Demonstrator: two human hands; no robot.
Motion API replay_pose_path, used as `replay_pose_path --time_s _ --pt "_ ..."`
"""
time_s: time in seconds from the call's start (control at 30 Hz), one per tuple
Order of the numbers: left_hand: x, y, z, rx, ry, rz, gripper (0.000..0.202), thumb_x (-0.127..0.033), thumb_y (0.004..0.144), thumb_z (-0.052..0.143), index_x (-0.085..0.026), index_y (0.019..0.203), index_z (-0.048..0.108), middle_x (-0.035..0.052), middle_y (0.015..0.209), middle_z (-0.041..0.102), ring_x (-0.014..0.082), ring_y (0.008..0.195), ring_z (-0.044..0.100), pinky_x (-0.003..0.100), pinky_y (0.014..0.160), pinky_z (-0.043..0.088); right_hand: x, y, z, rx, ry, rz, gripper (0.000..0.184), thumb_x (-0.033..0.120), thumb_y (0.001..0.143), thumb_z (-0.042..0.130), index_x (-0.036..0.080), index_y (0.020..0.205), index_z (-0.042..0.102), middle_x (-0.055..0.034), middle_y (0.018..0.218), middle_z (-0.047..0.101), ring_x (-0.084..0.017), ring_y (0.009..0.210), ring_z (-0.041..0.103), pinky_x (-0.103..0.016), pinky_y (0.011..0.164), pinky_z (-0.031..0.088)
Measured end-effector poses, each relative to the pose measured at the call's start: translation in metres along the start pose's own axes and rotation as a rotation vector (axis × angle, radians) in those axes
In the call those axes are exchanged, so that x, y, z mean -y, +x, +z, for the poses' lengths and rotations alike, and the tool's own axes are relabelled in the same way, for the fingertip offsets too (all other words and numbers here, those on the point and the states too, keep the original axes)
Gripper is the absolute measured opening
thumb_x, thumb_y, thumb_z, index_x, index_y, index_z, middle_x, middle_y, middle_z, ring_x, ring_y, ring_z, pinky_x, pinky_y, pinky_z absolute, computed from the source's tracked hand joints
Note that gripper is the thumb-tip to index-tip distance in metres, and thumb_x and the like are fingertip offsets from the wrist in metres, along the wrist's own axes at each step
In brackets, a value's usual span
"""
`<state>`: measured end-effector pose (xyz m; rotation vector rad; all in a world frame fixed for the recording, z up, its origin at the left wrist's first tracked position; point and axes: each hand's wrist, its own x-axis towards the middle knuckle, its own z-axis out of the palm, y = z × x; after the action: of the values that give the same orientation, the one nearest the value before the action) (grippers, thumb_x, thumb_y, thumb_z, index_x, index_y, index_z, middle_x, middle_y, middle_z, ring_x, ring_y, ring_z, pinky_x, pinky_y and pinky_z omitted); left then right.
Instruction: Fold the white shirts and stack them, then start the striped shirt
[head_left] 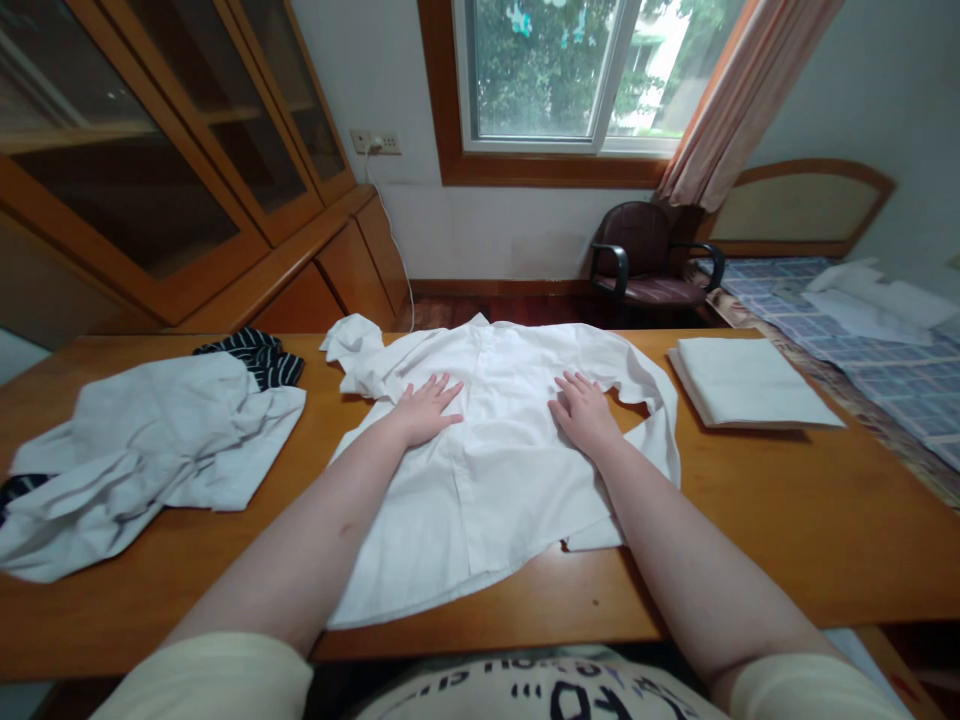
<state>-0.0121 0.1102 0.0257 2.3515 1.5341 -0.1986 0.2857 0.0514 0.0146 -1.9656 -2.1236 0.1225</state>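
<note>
A white button-front shirt [510, 470] lies spread on the wooden table, its collar toward the far edge and its hem toward me. My left hand [430, 410] rests flat on the shirt's left chest area, fingers spread. On the other side of the front, my right hand [585, 410] also presses flat with fingers apart. Neither hand grips the cloth. The left sleeve is bunched near the far edge, while the right sleeve bends down along the shirt's side, with bare wood showing in the gap.
Crumpled white cloth [172, 430] lies at the left, with black striped fabric [259, 355] behind it. A folded white stack [750, 380] sits at the table's right. Beyond the table [840, 520] stand a glass-door cabinet [225, 130], an armchair [645, 250] and a bed [870, 330].
</note>
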Motion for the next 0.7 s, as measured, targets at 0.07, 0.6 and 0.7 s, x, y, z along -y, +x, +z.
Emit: replay_pose_path --time_s 0.07,0.6,0.7 --pt "-0.002 0.008 0.001 0.012 0.006 -0.021 0.082 -0.066 0.082 0.039 -0.027 0.150 0.017 0.0086 0.158 0.004 0.0306 0.145 0.003 0.059 0.111 0.004 0.006 -0.005 -0.007 0.015 -0.021 -0.082 0.054 0.044 0.093 0.042 0.018 0.140 0.045 -0.0083 0.151 0.035 -0.031 0.142 0.019 -0.052 0.114 0.011" --pt "0.012 0.049 0.001 -0.111 0.099 -0.205 0.085 -0.076 0.080 0.022 -0.031 0.151 0.011 0.0030 0.159 0.003 0.0379 0.144 0.001 0.070 0.105 0.003 0.014 -0.021 -0.026 0.573 -0.024 0.003 0.100 0.056 0.074 0.063 0.020 0.152 0.013 -0.0115 0.159 0.004 -0.033 0.144 0.004 -0.055 0.112 0.014" --pt "0.011 0.047 0.003 -0.149 0.110 -0.191 0.082 -0.073 0.083 0.024 -0.028 0.151 0.016 0.0054 0.159 0.007 0.0370 0.144 0.005 0.069 0.106 0.005 0.004 -0.017 -0.026 0.552 -0.060 0.056 0.098 0.061 0.076 0.059 0.019 0.152 0.014 -0.0138 0.158 0.005 -0.033 0.144 0.006 -0.052 0.112 0.015"
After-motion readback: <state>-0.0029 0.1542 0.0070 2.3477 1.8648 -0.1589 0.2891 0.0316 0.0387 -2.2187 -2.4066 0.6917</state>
